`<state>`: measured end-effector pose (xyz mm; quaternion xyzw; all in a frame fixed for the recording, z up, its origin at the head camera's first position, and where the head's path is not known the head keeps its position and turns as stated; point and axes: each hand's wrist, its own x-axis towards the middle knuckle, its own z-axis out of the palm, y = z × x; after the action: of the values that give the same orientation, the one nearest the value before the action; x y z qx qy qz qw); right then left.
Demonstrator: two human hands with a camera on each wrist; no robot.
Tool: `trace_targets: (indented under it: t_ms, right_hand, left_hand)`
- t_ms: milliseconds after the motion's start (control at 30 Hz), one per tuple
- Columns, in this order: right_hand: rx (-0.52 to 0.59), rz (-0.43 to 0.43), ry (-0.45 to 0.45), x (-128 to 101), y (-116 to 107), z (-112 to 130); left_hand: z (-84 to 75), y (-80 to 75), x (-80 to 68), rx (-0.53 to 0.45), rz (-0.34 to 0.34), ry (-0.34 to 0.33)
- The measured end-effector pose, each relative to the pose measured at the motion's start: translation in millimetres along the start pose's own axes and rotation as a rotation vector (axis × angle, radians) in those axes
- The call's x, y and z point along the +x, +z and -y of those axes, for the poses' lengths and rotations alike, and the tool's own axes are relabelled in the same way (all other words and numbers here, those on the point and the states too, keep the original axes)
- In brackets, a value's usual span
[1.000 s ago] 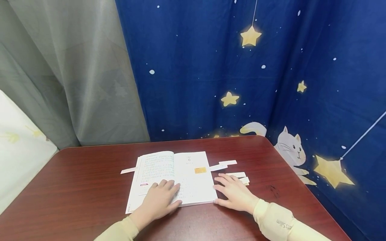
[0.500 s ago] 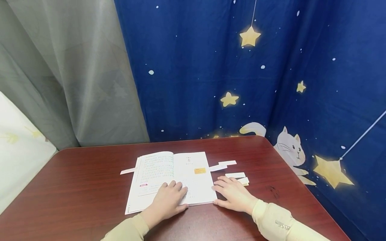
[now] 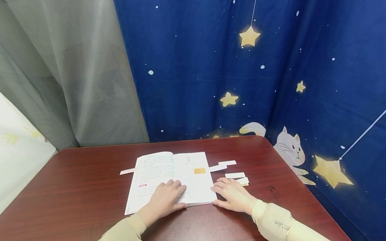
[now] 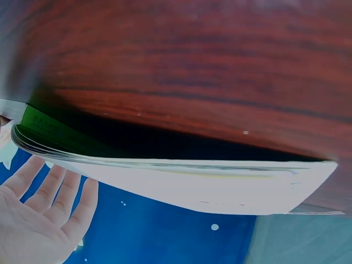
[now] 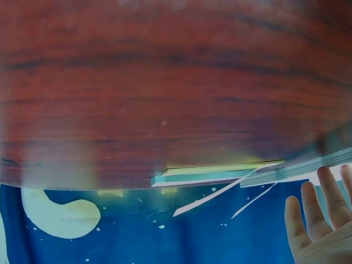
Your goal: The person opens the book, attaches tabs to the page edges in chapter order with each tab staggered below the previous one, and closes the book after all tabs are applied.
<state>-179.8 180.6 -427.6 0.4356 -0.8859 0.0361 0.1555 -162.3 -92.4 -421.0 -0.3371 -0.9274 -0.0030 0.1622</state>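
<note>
An open book (image 3: 197, 190) with printed pages lies on the dark red table, an orange block printed on its right page. My left hand (image 3: 167, 197) rests on the lower middle of the book near the fold, fingers extended and thumb at the bottom edge. In the left wrist view, the fingers of the left hand (image 4: 47, 217) reach over the page by the book's raised edge. At the book's lower right side is my right hand (image 3: 234, 196), its fingertips touching the page edge. Neither hand grips anything. The right wrist view shows the right hand (image 5: 324, 231) with spread fingers beside the book's side.
A paper strip (image 3: 127, 171) sticks out from the book's left side, and another strip (image 3: 217, 168) from its right. A further strip (image 3: 228, 163) lies beyond that one. Small pale pads (image 3: 236, 175) lie beside my right hand. Curtains (image 3: 187, 67) hang behind the table (image 3: 75, 187).
My left hand has slid right across the lower page toward the fold, then eased slightly back left. The right hand and the book have stayed nearly in place.
</note>
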Motion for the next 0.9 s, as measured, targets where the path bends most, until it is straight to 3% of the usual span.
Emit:
trace_targets:
  t_ms: [500, 900]
  right_hand:
    - [0.021, -0.025, -0.002, 0, -1, -1]
    - [0.032, -0.022, 0.0, -1, -1, -1]
  left_hand:
    - [10.4, -4.5, -3.3, -0.095, -0.043, 0.018]
    - [13.4, -10.4, -10.9, -0.039, -0.16, 0.127]
